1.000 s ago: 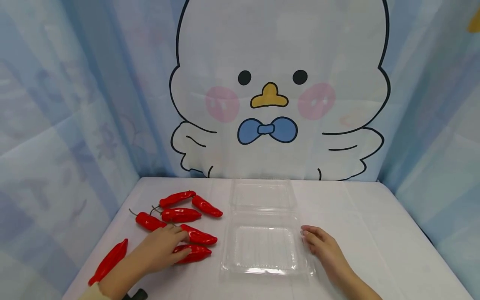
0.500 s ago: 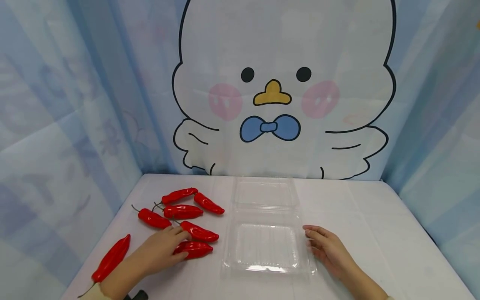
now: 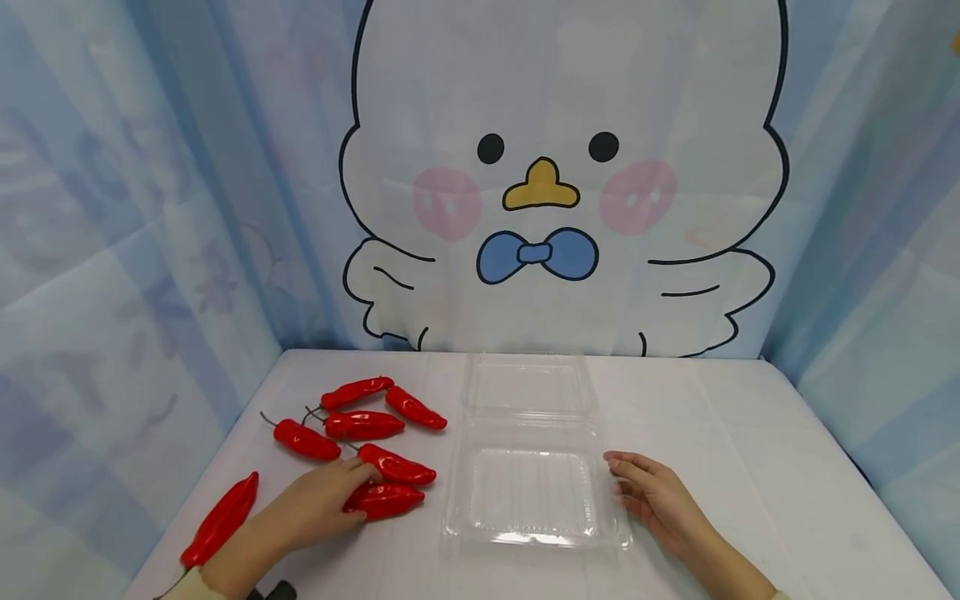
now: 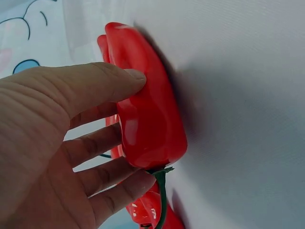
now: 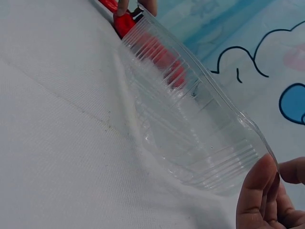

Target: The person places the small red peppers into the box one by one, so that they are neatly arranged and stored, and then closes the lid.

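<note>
In the head view, my left hand (image 3: 318, 504) is at the nearest red chili pepper (image 3: 386, 501) of the group on the left. The left wrist view has my thumb pressed on one side of this chili pepper (image 4: 150, 109) and my fingers behind it, the green stem pointing down in that view. A clear plastic clamshell box (image 3: 532, 492) lies opened out flat, lid to the back. My right hand (image 3: 660, 504) is at the box's right edge; in the right wrist view, its thumb and fingers (image 5: 257, 186) pinch the thin rim.
Several other red chili peppers lie on the white tabletop (image 3: 750, 467), among them one (image 3: 397, 464) just behind the held one and one (image 3: 221, 521) beside my left forearm. A dark object (image 3: 281, 590) shows at the bottom edge. Printed curtains stand behind and at both sides.
My left thumb has come in against the nearest chili pepper, which has shifted very slightly. The right hand keeps its place at the box's edge. The head view has shifted a little.
</note>
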### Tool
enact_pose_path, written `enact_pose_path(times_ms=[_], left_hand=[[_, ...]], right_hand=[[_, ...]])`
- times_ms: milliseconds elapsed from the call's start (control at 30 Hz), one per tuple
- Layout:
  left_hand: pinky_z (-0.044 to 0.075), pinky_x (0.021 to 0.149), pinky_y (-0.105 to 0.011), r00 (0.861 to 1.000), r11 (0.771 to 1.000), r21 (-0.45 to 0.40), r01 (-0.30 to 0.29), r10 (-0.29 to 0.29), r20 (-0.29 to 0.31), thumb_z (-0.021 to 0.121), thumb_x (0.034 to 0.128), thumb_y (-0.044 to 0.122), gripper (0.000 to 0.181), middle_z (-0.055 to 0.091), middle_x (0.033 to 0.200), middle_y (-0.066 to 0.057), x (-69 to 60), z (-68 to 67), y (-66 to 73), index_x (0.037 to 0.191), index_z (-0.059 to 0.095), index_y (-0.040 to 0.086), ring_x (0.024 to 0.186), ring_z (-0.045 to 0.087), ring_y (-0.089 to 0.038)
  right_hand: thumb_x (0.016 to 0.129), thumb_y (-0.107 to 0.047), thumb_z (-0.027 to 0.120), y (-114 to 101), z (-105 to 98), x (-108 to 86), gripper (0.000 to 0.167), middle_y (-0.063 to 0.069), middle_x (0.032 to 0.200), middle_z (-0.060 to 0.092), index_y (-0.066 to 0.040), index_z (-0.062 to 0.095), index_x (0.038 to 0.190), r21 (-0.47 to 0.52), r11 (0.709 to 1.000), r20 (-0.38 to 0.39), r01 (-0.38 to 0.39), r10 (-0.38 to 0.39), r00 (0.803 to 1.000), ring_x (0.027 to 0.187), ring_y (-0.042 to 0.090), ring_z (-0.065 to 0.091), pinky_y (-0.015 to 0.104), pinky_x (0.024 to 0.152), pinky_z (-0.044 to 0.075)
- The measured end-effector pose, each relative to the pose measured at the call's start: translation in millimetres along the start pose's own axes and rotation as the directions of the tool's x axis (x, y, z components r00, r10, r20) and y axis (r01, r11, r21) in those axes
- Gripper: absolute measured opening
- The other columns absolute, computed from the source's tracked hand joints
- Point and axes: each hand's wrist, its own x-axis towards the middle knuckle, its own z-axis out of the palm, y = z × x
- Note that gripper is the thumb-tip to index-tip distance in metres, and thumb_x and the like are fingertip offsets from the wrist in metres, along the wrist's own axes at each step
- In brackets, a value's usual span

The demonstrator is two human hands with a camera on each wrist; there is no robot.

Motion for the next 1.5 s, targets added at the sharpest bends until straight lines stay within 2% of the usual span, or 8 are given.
enact_pose_path(times_ms=[200,400,567,833,1067,1300,1500], left_hand=[[0.061,0.089,-0.048,1.0,0.999,-0.044,0.007,-0.007,0.003,0.095,0.0717,0.02,0.047,0.068,0.105,0.007,0.2,-1.8,0.5,0.111,0.069,0.022,0.101,0.062,-0.016],[0.062,0.086,-0.044,1.0,0.996,-0.087,0.0,-0.003,-0.029,0.094,0.0717,0.018,0.047,0.068,0.103,0.008,-2.6,-10.4,5.1,0.111,0.07,0.024,0.098,0.062,-0.013],[0.061,0.089,-0.043,0.997,0.995,-0.097,-0.032,0.024,-0.076,0.094,0.0727,0.017,0.051,0.068,0.104,0.009,-1.1,-19.4,11.8,0.116,0.067,0.023,0.099,0.061,-0.012],[0.061,0.084,-0.035,0.989,0.991,-0.121,-0.053,0.036,-0.144,0.093,0.0739,0.017,0.049,0.064,0.101,0.011,-1.0,-26.7,18.9,0.112,0.064,0.024,0.094,0.058,-0.009],[0.061,0.084,-0.034,0.973,0.988,-0.103,-0.117,0.094,-0.209,0.093,0.0748,0.017,0.047,0.065,0.106,0.01,1.9,-31.3,21.0,0.112,0.064,0.024,0.098,0.059,-0.009],[0.061,0.088,-0.037,0.969,0.986,-0.083,-0.146,0.125,-0.214,0.091,0.0771,0.018,0.045,0.068,0.112,0.009,10.3,-32.6,26.0,0.113,0.065,0.025,0.103,0.06,-0.011],[0.059,0.085,-0.031,0.966,0.982,-0.076,-0.173,0.154,-0.205,0.089,0.0799,0.019,0.044,0.066,0.105,0.011,15.7,-28.9,27.0,0.116,0.065,0.023,0.096,0.059,-0.008]], right_hand=[[0.104,-0.024,0.062,0,-1,-0.2,0.047,0.002,0.117,0.058,0.004,0.052,0.141,-0.008,1.0,0.006,0.001,-0.001,1.0,0.088,0.006,0.06,0.018,0.074,0.057],[0.104,-0.025,0.062,0,-1,1.4,0.049,0.003,0.116,0.055,0.005,0.052,0.141,-0.014,1.0,0.006,-0.003,0.003,1.0,0.088,0.008,0.059,0.018,0.074,0.056],[0.104,-0.024,0.06,1,-2,2.3,0.045,0.001,0.111,0.054,0.005,0.051,0.137,0.011,1.0,0.015,-0.005,0.005,1.0,0.085,0.006,0.059,0.017,0.072,0.056],[0.105,-0.024,0.059,5,-3,5.2,0.034,-0.001,0.106,0.053,0.001,0.054,0.128,0.055,0.998,0.051,-0.002,0.0,0.999,0.079,0.003,0.058,0.015,0.069,0.055],[0.105,-0.024,0.06,5,-3,6.4,0.03,-0.001,0.104,0.054,-0.001,0.056,0.125,0.065,0.998,0.043,-0.004,0.001,0.999,0.076,0.003,0.058,0.015,0.067,0.055],[0.103,-0.025,0.061,6,-3,7.1,0.034,-0.002,0.104,0.053,0.0,0.055,0.126,0.061,0.998,0.024,-0.019,0.018,1.0,0.075,0.003,0.057,0.014,0.065,0.055],[0.103,-0.025,0.061,6,-3,7.0,0.031,-0.002,0.105,0.053,-0.002,0.056,0.123,0.071,0.997,0.035,-0.017,0.015,0.999,0.074,0.002,0.058,0.013,0.064,0.055]])
